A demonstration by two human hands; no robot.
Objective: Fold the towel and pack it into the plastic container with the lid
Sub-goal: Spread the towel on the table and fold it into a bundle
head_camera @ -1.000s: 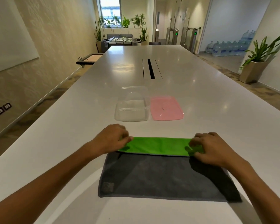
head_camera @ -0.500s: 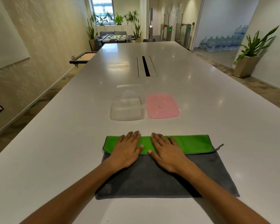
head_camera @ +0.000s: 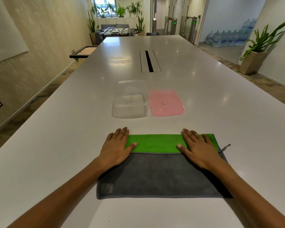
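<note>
A grey towel (head_camera: 158,175) lies flat on the white table, its far edge folded back as a green strip (head_camera: 155,143). My left hand (head_camera: 116,149) presses flat on the strip's left end, fingers spread. My right hand (head_camera: 198,148) lies flat on the strip's right end. Neither hand holds anything. A small hanging loop (head_camera: 225,147) sticks out at the towel's right side. Beyond the towel stands the clear plastic container (head_camera: 130,102), open on top, with the pink lid (head_camera: 165,102) lying flat just right of it.
The long white table (head_camera: 220,112) has a cable slot (head_camera: 149,61) further back at its middle. A wall runs along the left, and a potted plant (head_camera: 257,51) stands on the floor at the right.
My hands pinched the green fold's ends, then pressed flat together at its middle, and have now slid apart to its two ends. The view has tilted slightly.
</note>
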